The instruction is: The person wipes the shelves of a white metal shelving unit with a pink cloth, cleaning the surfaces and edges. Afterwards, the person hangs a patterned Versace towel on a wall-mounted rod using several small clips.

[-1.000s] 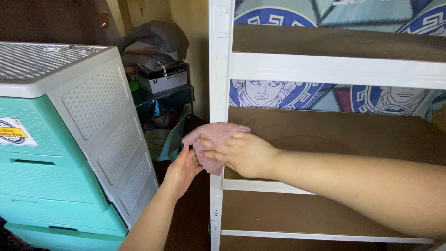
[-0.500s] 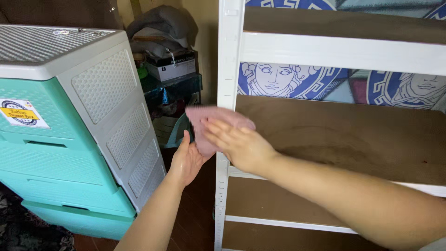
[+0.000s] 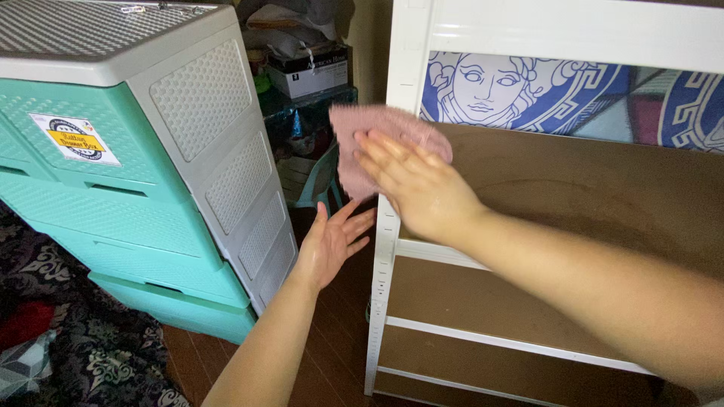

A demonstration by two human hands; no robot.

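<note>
While the right forearm crosses the lower frame from the right, the right hand [image 3: 418,188] lies flat, fingers [image 3: 381,154] stretched, pressing one pink cloth [image 3: 369,136] against the white upright post [image 3: 388,226] of the shelf unit at the front-left corner of the brown shelf board [image 3: 603,196]. Cloth is pinned under palm and fingers, not clenched; part of it sticks out up and to the left of the fingertips, long axis approx. left-right across the post. Left hand [image 3: 332,241] sits below and just left of the cloth, palm up, fingers spread, holding nothing, clear of the cloth. Right hand is on the cloth; left is near, not touching. Count: 1 cloth, 2 hands. Left of post: 1 teal and grey plastic drawer unit [image 3: 151,151] on the floor, approx. 4 drawers visible. Behind the shelf: blue-patterned fabric [image 3: 543,90]. Far back, betw. drawers and post: a white box [image 3: 309,75] among clutter
</note>
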